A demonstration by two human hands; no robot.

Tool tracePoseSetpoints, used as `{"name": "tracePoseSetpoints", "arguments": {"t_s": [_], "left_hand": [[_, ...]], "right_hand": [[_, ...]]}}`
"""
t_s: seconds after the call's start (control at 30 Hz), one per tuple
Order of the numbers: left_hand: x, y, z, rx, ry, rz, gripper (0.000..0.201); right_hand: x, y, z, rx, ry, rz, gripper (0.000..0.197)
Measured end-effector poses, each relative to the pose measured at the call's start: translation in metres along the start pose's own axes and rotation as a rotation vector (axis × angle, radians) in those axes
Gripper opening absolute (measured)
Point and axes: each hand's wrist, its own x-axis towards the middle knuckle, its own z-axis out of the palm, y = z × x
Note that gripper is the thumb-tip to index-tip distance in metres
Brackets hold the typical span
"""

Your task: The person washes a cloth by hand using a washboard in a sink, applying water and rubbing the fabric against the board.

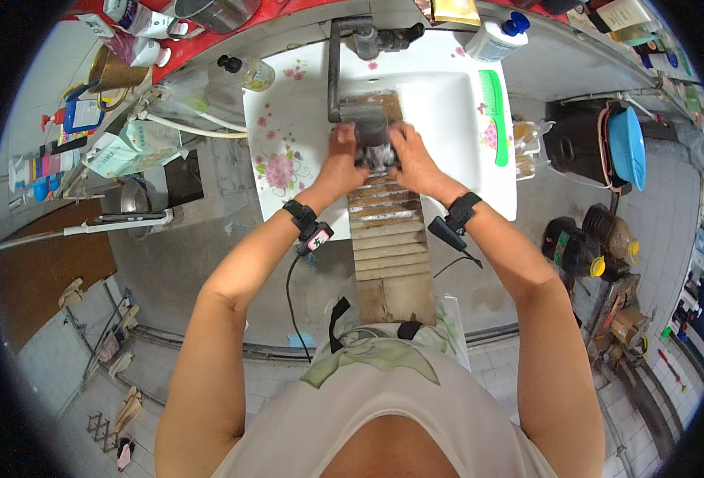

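Note:
A worn wooden washboard (389,237) leans from my waist into a white, flower-printed sink (280,119). Over its upper part, the dark faucet (333,72) reaches down between my hands. Just below the spout lies a small dark, wet thing (379,158), blurred and partly covered, so its kind is unclear. My left hand (342,163) curls its fingers in at the thing's left side. From the other side my right hand (412,159) closes in on it, thumb and fingers bent. Both wrists wear black straps with cabled devices.
A green comb (493,111) lies on the sink's right rim. Behind it stands a white bottle with a blue cap (498,38); a pump bottle (248,72) is at the back left. Dark jugs with yellow caps (579,251) and a blue basin (627,149) are to the right.

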Motion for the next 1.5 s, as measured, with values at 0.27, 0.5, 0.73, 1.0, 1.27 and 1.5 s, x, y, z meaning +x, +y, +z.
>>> {"name": "tracePoseSetpoints", "arguments": {"t_s": [0.27,0.5,0.73,1.0,1.27,1.5], "left_hand": [[0.044,-0.004,0.028,0.052,0.184,-0.226,0.035],[-0.070,0.037,0.045,0.002,-0.039,-0.041,0.059],[0.020,-0.055,0.074,0.263,-0.070,-0.163,0.056],[-0.042,0.012,0.060,-0.093,-0.049,-0.130,0.039],[0.006,-0.054,0.070,0.180,-0.270,-0.205,0.055],[-0.030,-0.009,0.055,0.138,-0.090,-0.145,0.062]], "right_hand": [[0.030,0.042,0.049,0.255,0.078,0.114,0.052],[-0.084,-0.006,0.059,-0.124,-0.265,0.135,0.082],[0.021,0.033,0.071,-0.248,-0.058,0.073,0.078],[-0.064,0.012,0.056,-0.074,-0.079,-0.077,0.073],[0.001,0.041,0.061,0.041,-0.059,0.056,0.083],[-0.029,0.012,0.060,-0.159,-0.158,-0.034,0.087]]}}
